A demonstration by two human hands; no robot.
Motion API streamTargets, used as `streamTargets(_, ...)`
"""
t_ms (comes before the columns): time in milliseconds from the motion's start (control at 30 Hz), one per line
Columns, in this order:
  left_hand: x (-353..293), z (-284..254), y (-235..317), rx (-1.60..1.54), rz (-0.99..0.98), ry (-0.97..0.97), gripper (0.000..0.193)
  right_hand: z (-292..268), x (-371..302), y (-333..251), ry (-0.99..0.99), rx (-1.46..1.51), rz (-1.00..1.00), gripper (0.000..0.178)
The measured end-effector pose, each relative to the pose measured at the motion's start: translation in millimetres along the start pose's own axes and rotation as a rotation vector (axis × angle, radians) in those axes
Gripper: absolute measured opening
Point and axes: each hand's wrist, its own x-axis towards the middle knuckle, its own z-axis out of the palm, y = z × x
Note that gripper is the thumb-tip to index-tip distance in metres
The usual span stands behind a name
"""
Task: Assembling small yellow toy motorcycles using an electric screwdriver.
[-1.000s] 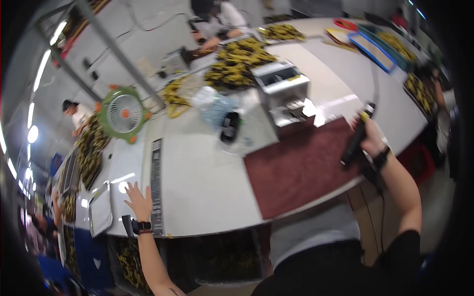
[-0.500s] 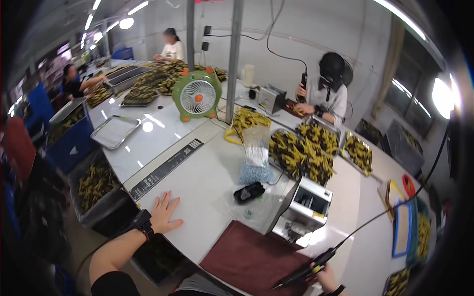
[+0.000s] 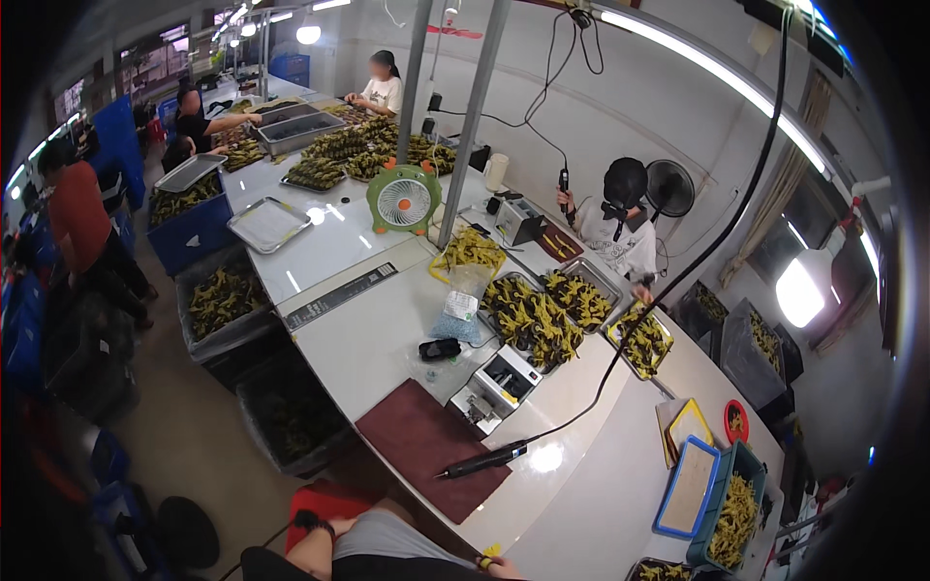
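My left hand (image 3: 341, 526), with a dark band at its wrist, is low beside my grey clothing and a red seat (image 3: 325, 501). Its fingers are mostly hidden. At the lower edge, my right hand (image 3: 501, 566) is partly cut off; a small yellow thing (image 3: 489, 553) shows at its fingertips, and I cannot make out if it is held or worn. A black pen-shaped corded tool (image 3: 484, 459) lies across the maroon mat (image 3: 417, 438) on the table, apart from both hands. Behind the mat stands a silver box-shaped machine (image 3: 496, 387).
Trays of yellow-and-dark pieces (image 3: 533, 324), a bag of blue pellets (image 3: 460, 308), a black object (image 3: 440, 350) and a green fan (image 3: 404, 200) stand on the table. Bins (image 3: 221, 295) line its left side. A co-worker (image 3: 620, 228) is across; a cord (image 3: 668, 300) hangs over the right side.
My left hand has left the tabletop and come down to my side. My right hand has let go of the tool, which now lies on the mat. The view has shifted back.
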Motion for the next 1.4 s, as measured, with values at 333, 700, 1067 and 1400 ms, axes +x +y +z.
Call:
streamTargets(333, -217, -58, 55, -0.449, -0.871, 0.118, 0.056, -74, 17, 74, -0.173, -0.907, -0.020, 0.039)
streamTargets(700, -212, -42, -94, -1.172, -0.575, 0.347, 0.023, 153, 64, -54, -0.453, -1.093, -0.237, 0.044)
streamTargets(1067, -253, -84, -298, -1.237, -1.106, 0.475, 0.021, 257, 87, -114, -0.124, -0.802, -0.361, 0.029)
streamTargets(1400, -107, -367, -62, -0.266, -0.272, 0.648, 0.029, 359, 286, -330, 0.552, -1.109, -0.905, 0.060)
